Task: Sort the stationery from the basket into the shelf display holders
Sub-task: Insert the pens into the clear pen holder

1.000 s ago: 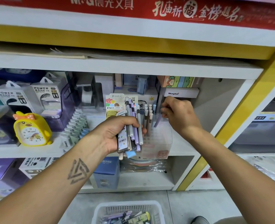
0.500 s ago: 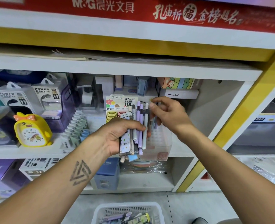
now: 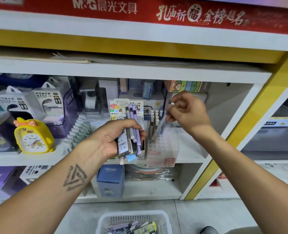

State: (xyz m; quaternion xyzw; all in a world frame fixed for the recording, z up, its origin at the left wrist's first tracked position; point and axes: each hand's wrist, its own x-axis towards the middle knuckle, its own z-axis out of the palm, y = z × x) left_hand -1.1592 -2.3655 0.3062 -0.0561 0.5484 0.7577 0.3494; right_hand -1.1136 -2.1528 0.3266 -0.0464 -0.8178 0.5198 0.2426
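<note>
Pen (image 3: 162, 122) pinched in right-hand fingers (image 3: 171, 116)

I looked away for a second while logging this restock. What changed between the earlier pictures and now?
The right hand took one pen from the bundle and carried it right, over the clear holder. The left hand kept gripping the bundle; the basket stayed put.

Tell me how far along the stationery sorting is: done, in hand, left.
Done: several pens already stand in the clear pen holder on the shelf. In hand: the right hand pinches one pen above that holder, while the left hand grips a bundle of pens and packets. Left: that bundle, plus more stationery lying in the white basket on the floor.
</note>
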